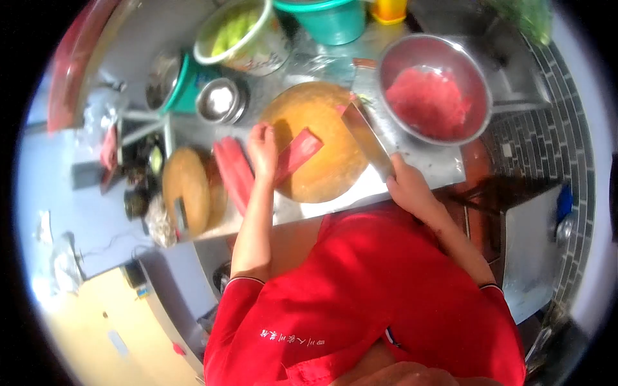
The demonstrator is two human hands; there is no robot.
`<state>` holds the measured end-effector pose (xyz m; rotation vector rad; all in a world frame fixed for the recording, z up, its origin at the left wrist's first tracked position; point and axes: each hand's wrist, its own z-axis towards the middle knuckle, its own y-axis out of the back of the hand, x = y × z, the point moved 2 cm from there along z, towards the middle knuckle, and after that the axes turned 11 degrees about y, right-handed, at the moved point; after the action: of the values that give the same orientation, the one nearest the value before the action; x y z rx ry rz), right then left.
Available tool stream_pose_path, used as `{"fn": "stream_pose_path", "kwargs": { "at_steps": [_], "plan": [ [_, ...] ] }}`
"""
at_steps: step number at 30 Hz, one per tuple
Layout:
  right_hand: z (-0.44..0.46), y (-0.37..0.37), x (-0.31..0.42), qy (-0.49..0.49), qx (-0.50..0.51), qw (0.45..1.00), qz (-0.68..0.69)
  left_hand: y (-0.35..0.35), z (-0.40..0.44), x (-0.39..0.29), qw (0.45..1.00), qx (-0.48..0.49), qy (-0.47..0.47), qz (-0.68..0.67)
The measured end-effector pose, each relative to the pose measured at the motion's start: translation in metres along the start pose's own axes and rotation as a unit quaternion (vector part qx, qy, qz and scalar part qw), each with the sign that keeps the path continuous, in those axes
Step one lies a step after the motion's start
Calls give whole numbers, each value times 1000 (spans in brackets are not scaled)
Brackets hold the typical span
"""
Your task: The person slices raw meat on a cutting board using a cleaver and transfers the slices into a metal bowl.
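My right hand (409, 183) is closed round the handle of a cleaver (367, 141), whose broad blade slants over the right side of a round wooden chopping board (338, 170). A strip of red raw meat (301, 152) lies on the board, left of the blade. Between this strip and a longer piece of raw meat (233, 168) at the board's left is my left hand (262, 151), its fingers curled together. What those fingers hold, if anything, cannot be made out. A small scrap of meat shows near the blade's far end.
Right of the board stands a metal bowl (476, 122) with red meat in it. Small metal bowls (220, 101), a patterned tub (257, 55) of green vegetables and a teal bucket (328, 24) stand behind. Another round board (185, 186) is at the left.
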<state>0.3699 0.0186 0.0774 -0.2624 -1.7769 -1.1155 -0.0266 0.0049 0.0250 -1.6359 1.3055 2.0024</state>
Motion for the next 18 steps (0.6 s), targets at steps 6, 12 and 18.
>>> {"fn": "stream_pose_path", "kwargs": {
  "at_steps": [6, 12, 18],
  "plan": [
    [62, -43, 36, 14, 70, 995, -65, 0, -55, -19, 957, 163, -155, 184],
    [73, -76, 44, -16, 131, 980, -148, 9, -87, 5, 936, 182, -154, 260],
    [64, -82, 40, 25, 73, 987, -143, 12, -94, 4, 938, 177, -132, 269]
  ]
}}
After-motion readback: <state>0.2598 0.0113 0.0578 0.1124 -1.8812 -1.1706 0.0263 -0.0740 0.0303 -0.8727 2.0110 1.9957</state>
